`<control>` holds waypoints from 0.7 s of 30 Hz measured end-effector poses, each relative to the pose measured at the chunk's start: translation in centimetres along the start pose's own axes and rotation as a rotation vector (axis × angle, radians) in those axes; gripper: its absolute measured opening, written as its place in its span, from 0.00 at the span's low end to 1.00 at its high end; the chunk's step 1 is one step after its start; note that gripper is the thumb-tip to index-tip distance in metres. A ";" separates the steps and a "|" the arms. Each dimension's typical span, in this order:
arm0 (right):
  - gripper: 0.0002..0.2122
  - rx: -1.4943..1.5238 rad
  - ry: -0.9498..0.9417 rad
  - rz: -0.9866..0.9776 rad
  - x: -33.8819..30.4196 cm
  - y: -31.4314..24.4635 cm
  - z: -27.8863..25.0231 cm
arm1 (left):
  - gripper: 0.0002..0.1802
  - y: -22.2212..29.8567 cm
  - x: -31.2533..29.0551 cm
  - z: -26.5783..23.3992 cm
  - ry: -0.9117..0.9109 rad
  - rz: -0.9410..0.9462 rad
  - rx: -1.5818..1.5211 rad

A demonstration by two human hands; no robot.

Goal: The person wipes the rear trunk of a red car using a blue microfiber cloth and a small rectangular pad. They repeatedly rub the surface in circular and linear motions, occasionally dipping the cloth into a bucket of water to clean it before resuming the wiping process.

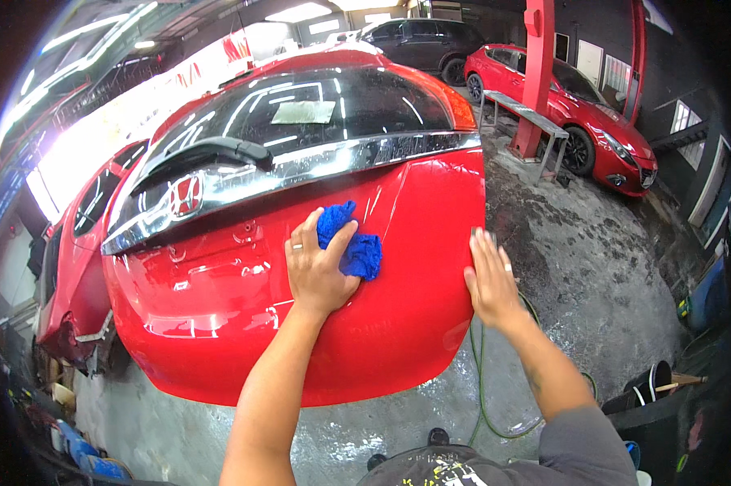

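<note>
In front of me is the glossy red tailgate [414, 235] of a car, with a chrome strip [317, 160] across it under the rear window. My left hand [321, 263] is closed on a crumpled blue cloth [361, 257] and presses it to the red panel, right of the middle. The cloth bulges out between thumb and fingers. At the panel's right edge lies my right hand [493, 279], its fingers stretched out flat along that edge. A small dark patch shows by its fingertips; what it is, I cannot make out.
A black wiper [207, 151] and a pale paper [303, 112] are on the rear window. A green hose [482, 381] runs over the wet floor. Back right stand a red post [536, 77], a metal bench [527, 111] and a red car [588, 113]. Another red car body [82, 235] stands left.
</note>
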State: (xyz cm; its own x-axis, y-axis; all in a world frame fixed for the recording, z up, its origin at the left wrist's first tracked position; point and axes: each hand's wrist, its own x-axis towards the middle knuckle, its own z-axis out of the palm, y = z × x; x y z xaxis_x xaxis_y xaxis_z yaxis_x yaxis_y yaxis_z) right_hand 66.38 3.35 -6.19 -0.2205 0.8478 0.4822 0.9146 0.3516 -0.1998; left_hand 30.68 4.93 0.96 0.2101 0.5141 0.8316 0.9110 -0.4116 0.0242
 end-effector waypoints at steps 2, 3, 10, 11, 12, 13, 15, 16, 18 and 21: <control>0.32 0.018 -0.024 -0.005 -0.7 -0.6 -0.1 | 0.38 -0.1 -0.1 -0.3 0.015 0.007 -0.003; 0.32 0.027 0.036 -0.013 1.7 0.1 -0.2 | 0.39 0.0 -0.3 -0.6 -0.002 -0.004 0.001; 0.30 0.075 0.192 0.068 13.5 6.7 -1.6 | 0.40 0.8 0.9 1.0 -0.010 0.018 -0.037; 0.30 0.092 0.207 0.009 10.3 5.8 -0.2 | 0.39 0.6 0.6 0.8 -0.014 0.017 -0.023; 0.30 0.100 0.193 -0.051 6.5 4.0 1.2 | 0.39 0.0 0.3 0.5 -0.008 0.011 -0.004; 0.30 0.102 0.182 -0.114 2.7 2.4 2.1 | 0.38 -0.2 0.1 -0.1 -0.007 0.008 0.009; 0.31 0.124 -0.019 -0.065 -2.3 -0.7 0.0 | 0.37 0.0 -0.1 -0.7 -0.008 0.008 0.014; 0.32 0.069 -0.007 -0.096 -1.3 -0.2 -0.2 | 0.37 0.0 -0.1 -0.4 -0.003 0.006 0.005; 0.32 0.056 0.141 -0.095 4.9 1.9 0.5 | 0.37 -0.2 0.1 -0.3 0.006 0.012 -0.007; 0.30 0.102 0.249 0.031 15.2 8.2 -1.5 | 0.36 1.3 1.5 0.6 -0.010 0.040 -0.070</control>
State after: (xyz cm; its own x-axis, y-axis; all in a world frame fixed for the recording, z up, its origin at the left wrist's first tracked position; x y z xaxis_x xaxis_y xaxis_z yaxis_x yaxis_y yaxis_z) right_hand 71.03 18.54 0.81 -0.0913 0.7398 0.6666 0.8778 0.3758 -0.2969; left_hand 32.39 5.68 1.91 0.2494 0.5034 0.8273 0.8748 -0.4834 0.0304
